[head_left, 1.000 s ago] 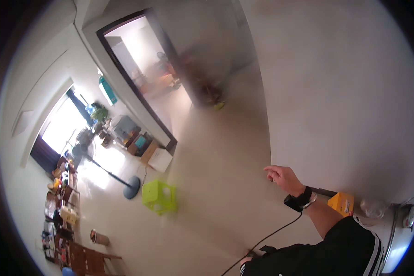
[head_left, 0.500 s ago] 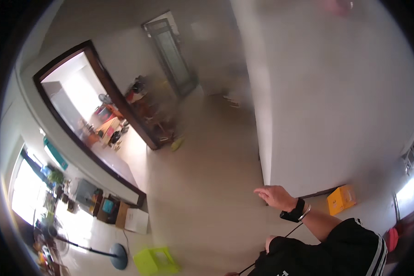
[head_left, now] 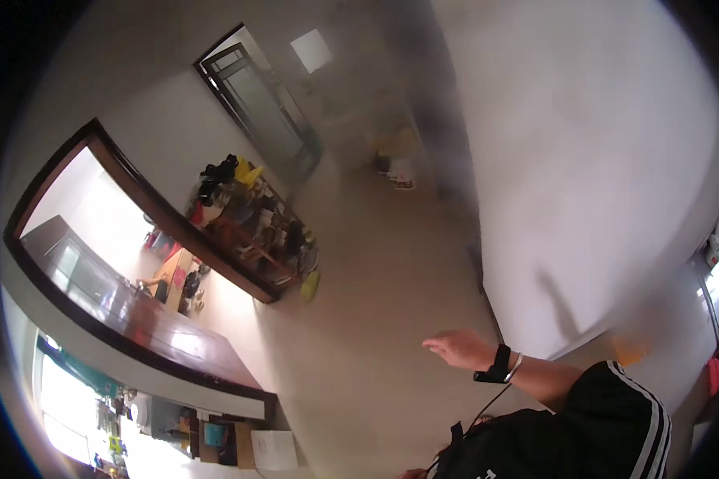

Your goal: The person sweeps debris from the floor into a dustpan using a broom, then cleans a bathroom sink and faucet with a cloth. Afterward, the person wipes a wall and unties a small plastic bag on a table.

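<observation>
My right hand (head_left: 459,350) is held out in mid-air above the floor, near the white wall's corner. Its fingers stretch out to the left, and nothing shows in them. A black wristband (head_left: 494,366) and a silver bracelet (head_left: 515,367) circle that wrist. A thin dark cord (head_left: 485,407) runs down from behind the wrist past my black clothing. At the lower edge only a sliver of skin shows, seemingly my left hand (head_left: 414,473); its fingers are hidden.
On the left stands a dark-framed doorway (head_left: 144,191). Beside it a cluttered shoe rack (head_left: 256,227) leans along the wall, with a yellow-green slipper (head_left: 310,286) on the floor. Boxes, including a white box (head_left: 274,449), sit lower left. A white wall (head_left: 583,176) rises on the right.
The view has turned, and the doorway and shoe rack show lower and clearer. The green stool and the fan-like stand have left the picture. My right hand stays outstretched, slightly further left and lower.
</observation>
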A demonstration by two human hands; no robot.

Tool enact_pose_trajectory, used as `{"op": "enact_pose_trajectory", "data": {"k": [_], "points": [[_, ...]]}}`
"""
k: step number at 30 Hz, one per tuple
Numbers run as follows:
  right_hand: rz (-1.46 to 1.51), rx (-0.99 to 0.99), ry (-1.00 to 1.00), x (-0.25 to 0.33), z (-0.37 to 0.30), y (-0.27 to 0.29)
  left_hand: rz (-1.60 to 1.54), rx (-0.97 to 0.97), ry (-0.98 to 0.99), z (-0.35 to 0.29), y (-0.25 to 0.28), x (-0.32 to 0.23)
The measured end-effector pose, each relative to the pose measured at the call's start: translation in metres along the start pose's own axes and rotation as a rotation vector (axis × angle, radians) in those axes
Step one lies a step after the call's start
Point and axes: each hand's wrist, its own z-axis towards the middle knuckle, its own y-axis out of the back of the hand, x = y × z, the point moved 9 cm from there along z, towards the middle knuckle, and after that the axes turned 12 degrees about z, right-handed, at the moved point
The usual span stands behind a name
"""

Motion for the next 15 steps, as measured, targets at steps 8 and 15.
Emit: {"op": "enact_pose_trajectory", "data": {"k": [8,15], "points": [[-0.033,-0.009,-0.215,-0.082,0.137,-0.005,0.273,-0.004,-0.312,0.190,0.063,-0.010],[-0.127,-0.202,-0.322,-0.114,0.243,0.059,0.079,0.247,-0.302,0.344,0.131,-0.069]]}}
